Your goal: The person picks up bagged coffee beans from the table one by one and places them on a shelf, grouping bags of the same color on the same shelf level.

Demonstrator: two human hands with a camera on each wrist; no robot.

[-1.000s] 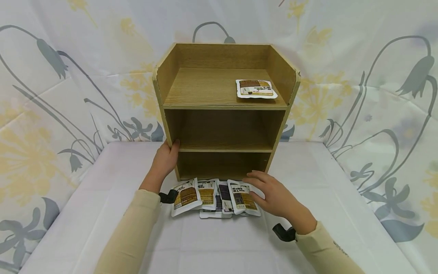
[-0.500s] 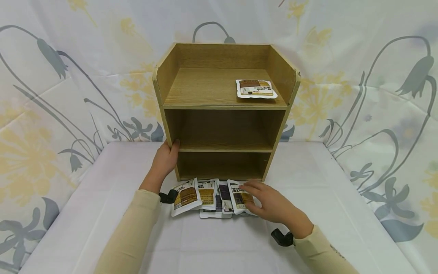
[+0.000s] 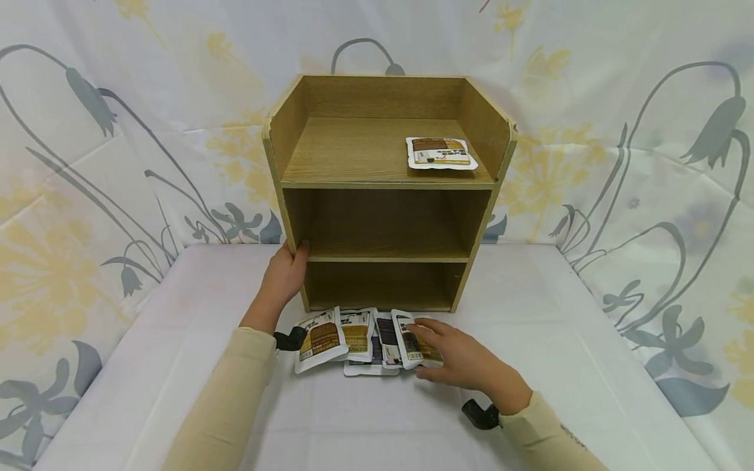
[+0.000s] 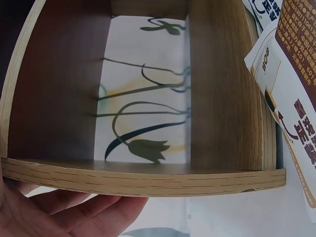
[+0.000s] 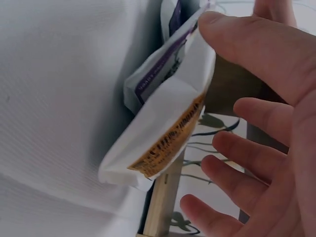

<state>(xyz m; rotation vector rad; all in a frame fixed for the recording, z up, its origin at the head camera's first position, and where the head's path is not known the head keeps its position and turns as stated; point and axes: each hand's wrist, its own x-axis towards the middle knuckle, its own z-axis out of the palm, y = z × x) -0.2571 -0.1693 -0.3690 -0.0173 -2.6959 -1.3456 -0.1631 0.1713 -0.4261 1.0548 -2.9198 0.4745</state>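
A wooden shelf unit (image 3: pixel 353 154) stands upright on the table. My left hand (image 3: pixel 283 278) grips its left side panel, thumb at the front edge; the left wrist view shows fingers (image 4: pixel 106 212) along the panel's outer face. My right hand (image 3: pixel 462 360) hovers with spread fingers over the rightmost white-and-brown food pouch (image 3: pixel 408 340). In the right wrist view, the thumb tip overlaps the upper end of this pouch (image 5: pixel 165 136), while the other fingers extend past it, not curled round it. Several more pouches (image 3: pixel 323 337) lie overlapping in front of the shelf, some with dark purple labels (image 3: pixel 387 339).
One brown-and-white pouch (image 3: pixel 440 154) lies flat at the right of the top shelf. The middle shelf board (image 3: pixel 389 258) and the bottom compartment (image 3: pixel 383 288) face me. White cloth (image 3: pixel 353 418) covers the table, and a flower-patterned sheet (image 3: pixel 577 65) hangs behind.
My right hand has moved left and slightly nearer to me, so it now covers part of the rightmost pouch. The left hand, shelf and pouches have stayed in place.
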